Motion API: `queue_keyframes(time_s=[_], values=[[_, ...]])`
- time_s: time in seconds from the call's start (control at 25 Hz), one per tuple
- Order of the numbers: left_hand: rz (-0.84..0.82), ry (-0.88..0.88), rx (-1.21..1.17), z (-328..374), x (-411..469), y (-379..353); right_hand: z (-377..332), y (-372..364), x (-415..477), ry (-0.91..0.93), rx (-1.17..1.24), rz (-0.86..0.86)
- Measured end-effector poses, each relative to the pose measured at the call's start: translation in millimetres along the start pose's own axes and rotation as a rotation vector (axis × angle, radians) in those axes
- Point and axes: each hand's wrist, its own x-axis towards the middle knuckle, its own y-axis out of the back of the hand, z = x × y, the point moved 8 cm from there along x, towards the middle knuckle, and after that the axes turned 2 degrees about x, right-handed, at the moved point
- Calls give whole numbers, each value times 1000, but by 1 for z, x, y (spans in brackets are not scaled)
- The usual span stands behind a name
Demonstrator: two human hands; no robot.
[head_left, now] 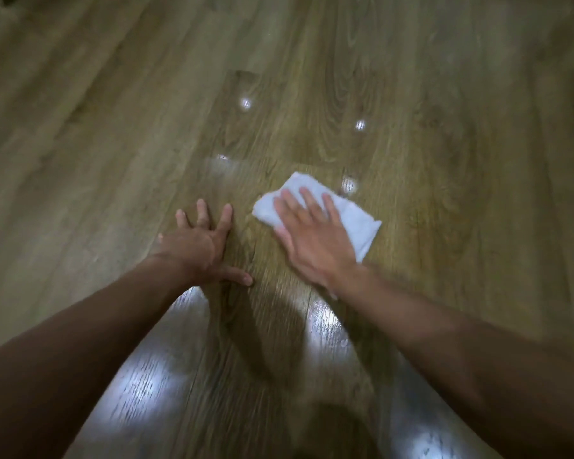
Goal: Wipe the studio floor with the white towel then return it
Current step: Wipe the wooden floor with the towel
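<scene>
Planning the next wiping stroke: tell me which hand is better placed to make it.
Right. The right hand lies flat on the white towel, pressing it to the floor. The left hand is spread on bare boards beside it, likely bracing.

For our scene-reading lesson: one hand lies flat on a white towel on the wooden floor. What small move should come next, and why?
Probably slide the right hand and white towel sideways over the floor. The hand lies flat on the towel, the left hand rests spread on the floor, and the towel covers only a small patch.
</scene>
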Motion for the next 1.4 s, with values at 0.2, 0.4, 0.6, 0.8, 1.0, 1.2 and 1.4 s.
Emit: queue_keyframes(time_s=[0.2, 0.4, 0.6, 0.8, 1.0, 1.2, 1.4], values=[[-11, -82, 77, -2, 7, 0, -44, -8, -37, 289, 9, -69], [36, -123, 120, -7, 12, 10, -6, 5, 58, -68, 32, -116], [110, -119, 50, -7, 3, 20, -63, -8, -2, 20, 95, -147], [145, -122, 111, -6, -4, 23, -65, -4, -26, 136, 16, -208], [215, -193, -95, -24, 22, 26, -37, -6, 70, -154, 68, -71], [225, -90, -104, -59, 27, 29, -101, -5, 7, -146, 135, 117], [116, -152, -33, -65, 28, 27, -99, -10, 12, 12, 104, 31]])
